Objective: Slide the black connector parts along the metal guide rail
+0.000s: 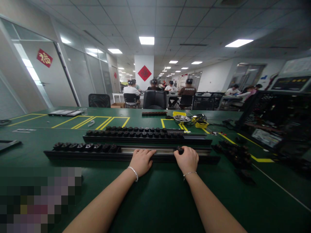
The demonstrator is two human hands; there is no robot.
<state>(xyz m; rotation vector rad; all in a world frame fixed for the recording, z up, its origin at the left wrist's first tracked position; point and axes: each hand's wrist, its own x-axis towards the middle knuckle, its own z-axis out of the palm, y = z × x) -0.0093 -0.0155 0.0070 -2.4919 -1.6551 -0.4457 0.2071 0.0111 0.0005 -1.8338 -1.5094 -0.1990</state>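
Observation:
A long black rail [73, 154] with a bare metal channel lies across the green table in front of me. Several small black parts [85, 146] sit in a row on its left end. My left hand [141, 160] rests on the rail's middle, fingers stretched flat over the channel. My right hand [186, 159] is closed around one small black part [180, 149] at the rail. A second rail [194, 139] lies parallel just behind, with a long row of black parts [136, 129] along it.
A pile of loose black parts [234, 152] lies to the right. A metal bowl [181, 118] and yellow tray [202, 124] stand at the back. Equipment [279, 119] rises at the far right. Several people sit at desks beyond a black chair [155, 99].

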